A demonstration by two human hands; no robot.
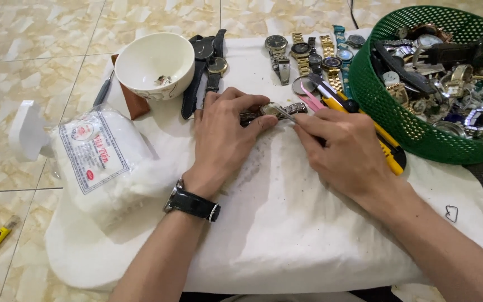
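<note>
My left hand [225,134] presses a shiny metal watch [272,111] onto matt white cloth [286,223]. Beside it sit a glossy ceramic bowl [155,64] and a green plastic basket [415,128].

A makeshift watch-repair spot on the floor of a home: a white cloth [286,223] spread over marbled floor tiles [23,50], a row of wristwatches [308,53] laid out, and a green basket [420,137] heaped with watch parts.
</note>
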